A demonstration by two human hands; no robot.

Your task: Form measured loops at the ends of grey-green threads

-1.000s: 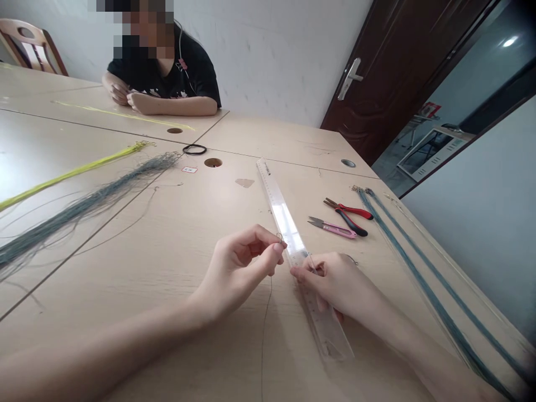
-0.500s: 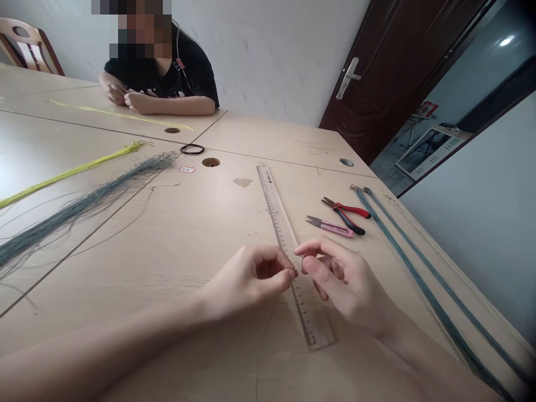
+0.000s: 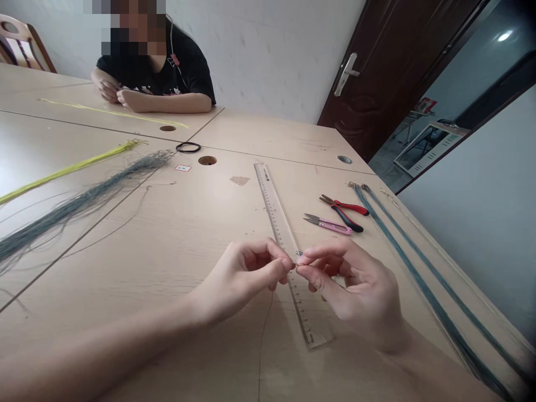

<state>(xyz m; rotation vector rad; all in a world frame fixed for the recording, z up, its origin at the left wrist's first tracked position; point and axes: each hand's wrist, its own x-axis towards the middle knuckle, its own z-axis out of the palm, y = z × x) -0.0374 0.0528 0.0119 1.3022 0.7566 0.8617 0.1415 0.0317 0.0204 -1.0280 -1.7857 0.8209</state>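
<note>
Over the lower part of a clear ruler, both my hands meet almost tip to tip. My left hand is closed in a pinch, and a thin cord runs down from under its fingers to the near edge of the view. My right hand is pinched too, thumb against forefinger, just beside the left fingertips. Something tiny and greyish shows at its fingertips, too small to name. Past my right hand lie pink thread snips and pliers with red and black handles.
Grey-green cord bundles lie at left and right. Yellow cords lie farther left. A black ring, a cable hole and a small label are ahead. Across the table sits a person.
My right thumb and forefinger have closed together at the left fingertips; the small loop seen between the hands no longer shows. The hanging cord is more visible. The view has shifted slightly.
</note>
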